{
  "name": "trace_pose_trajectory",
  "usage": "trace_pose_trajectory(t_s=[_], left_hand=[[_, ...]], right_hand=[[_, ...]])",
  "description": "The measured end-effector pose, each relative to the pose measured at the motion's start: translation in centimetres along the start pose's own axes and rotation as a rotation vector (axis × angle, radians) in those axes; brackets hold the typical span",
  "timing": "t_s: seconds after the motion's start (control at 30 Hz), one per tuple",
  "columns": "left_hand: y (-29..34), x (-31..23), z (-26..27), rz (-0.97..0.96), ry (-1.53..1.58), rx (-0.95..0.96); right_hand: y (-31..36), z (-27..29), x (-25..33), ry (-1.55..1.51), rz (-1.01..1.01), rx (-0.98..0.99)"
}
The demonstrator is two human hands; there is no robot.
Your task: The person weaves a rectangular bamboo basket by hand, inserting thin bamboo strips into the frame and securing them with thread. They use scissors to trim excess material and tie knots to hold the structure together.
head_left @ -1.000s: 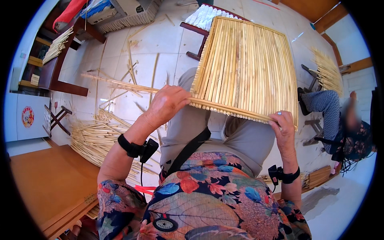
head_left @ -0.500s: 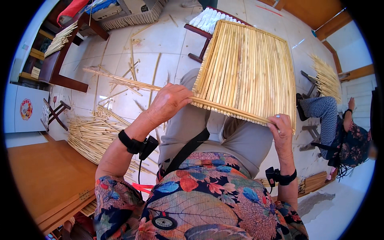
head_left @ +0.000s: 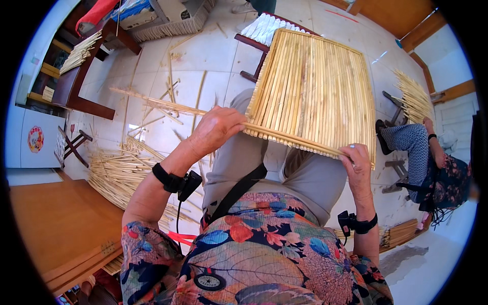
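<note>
A panel of pale straw stalks [head_left: 317, 86], laid side by side, slopes up from my lap, its far end by a small bench with a white woven seat [head_left: 267, 28]. Along the panel's near edge lies a single stalk [head_left: 292, 141]. My left hand [head_left: 216, 127] is closed round that stalk at the panel's near left corner; its feathery tail [head_left: 162, 103] sticks out leftward past my fist. At the near right corner my right hand [head_left: 357, 165] pinches the stalk's other end and the panel's edge between thumb and fingers.
Loose stalks [head_left: 119, 173] are heaped on the floor at left, beside a wooden board [head_left: 66, 223]. A dark red bench [head_left: 76, 96] carries more stalks. At right sits another person [head_left: 422, 157] near a stalk bundle [head_left: 414, 96].
Both my hands keep their grip, and the panel has barely moved. The view has shifted slightly. At right, the other person's arm has risen a little.
</note>
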State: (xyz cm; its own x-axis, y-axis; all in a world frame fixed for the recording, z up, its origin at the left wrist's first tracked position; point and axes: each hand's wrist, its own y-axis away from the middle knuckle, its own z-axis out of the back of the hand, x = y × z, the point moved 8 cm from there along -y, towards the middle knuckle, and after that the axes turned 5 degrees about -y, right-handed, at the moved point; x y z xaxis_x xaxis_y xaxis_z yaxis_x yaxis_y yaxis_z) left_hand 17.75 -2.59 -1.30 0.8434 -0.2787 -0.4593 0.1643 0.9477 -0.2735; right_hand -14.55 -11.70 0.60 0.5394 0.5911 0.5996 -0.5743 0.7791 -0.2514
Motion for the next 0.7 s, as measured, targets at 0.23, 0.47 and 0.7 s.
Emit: trace_pose_trajectory(t_s=[0.23,0.47,0.7], left_hand=[[0.09,0.28,-0.21,0.024,-0.001,0.000],[-0.09,-0.25,0.14,-0.007,-0.021,-0.025],[0.11,0.07,0.03,0.010,-0.022,-0.035]], right_hand=[[-0.03,-0.02,0.10,0.009,0.004,0.007],[-0.06,0.13,0.29,0.021,0.003,-0.002],[-0.20,0.10,0.50,0.037,0.028,0.005]])
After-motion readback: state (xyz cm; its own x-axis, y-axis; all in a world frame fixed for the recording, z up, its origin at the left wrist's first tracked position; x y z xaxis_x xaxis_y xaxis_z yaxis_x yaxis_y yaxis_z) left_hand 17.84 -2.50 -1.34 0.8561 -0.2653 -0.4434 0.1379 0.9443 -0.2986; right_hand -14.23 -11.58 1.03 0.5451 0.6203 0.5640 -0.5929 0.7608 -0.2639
